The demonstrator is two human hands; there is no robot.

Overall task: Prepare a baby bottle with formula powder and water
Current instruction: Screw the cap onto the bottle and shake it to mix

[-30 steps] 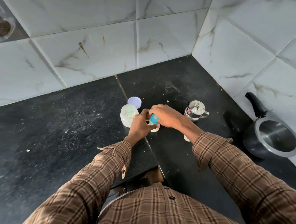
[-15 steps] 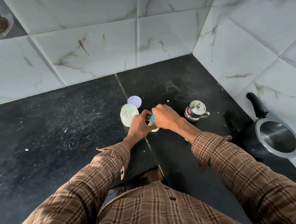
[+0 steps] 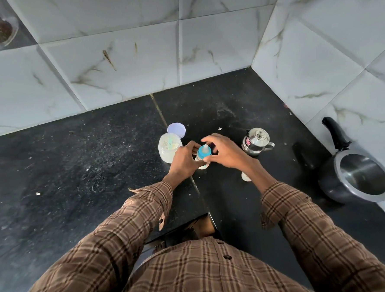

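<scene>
Upright on the counter [image 3: 76, 175], baby bottle [image 3: 203, 160]: left hand [image 3: 183, 161] wraps its body, right hand [image 3: 227, 154] spread open round the blue cap [image 3: 204, 153]. Prob. light, smooth plastic w/ soft teat; hold by body.

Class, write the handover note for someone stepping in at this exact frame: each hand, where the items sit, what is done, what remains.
Left hand: gripping the baby bottle upright on the counter.
Right hand: fingers spread around the blue collar and teat, grip looks loose.
Formula jar stands open left of the bottle, its lid lying behind it. Steel pot stands to the right, lid on.
Done: teat is on the bottle. Contents cannot be seen.
Left: confirm the collar is tight, likely shake, close the jar.
</scene>
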